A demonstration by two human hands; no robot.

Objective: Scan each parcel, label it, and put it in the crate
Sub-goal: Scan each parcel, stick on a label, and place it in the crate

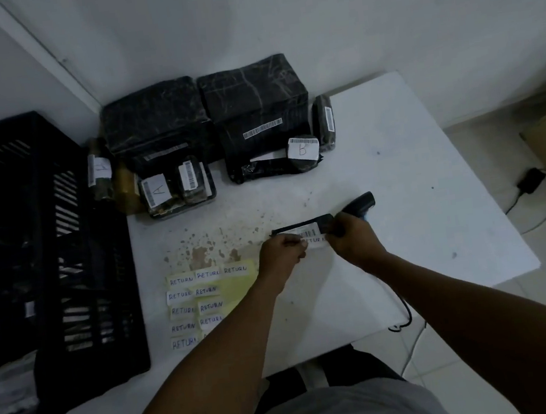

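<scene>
— at table centre, what do i log?
— item 1: small black parcel (304, 228), held above the table (395, 158). my left hand (278, 252) and right hand (353, 235) both pinch its "return" label (314, 240). crate (50, 266) at far left.

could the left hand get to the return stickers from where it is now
Probably yes: the stickers lie uncovered beside the left hand, but it pinches a sticker on the parcel and must let go first.
</scene>
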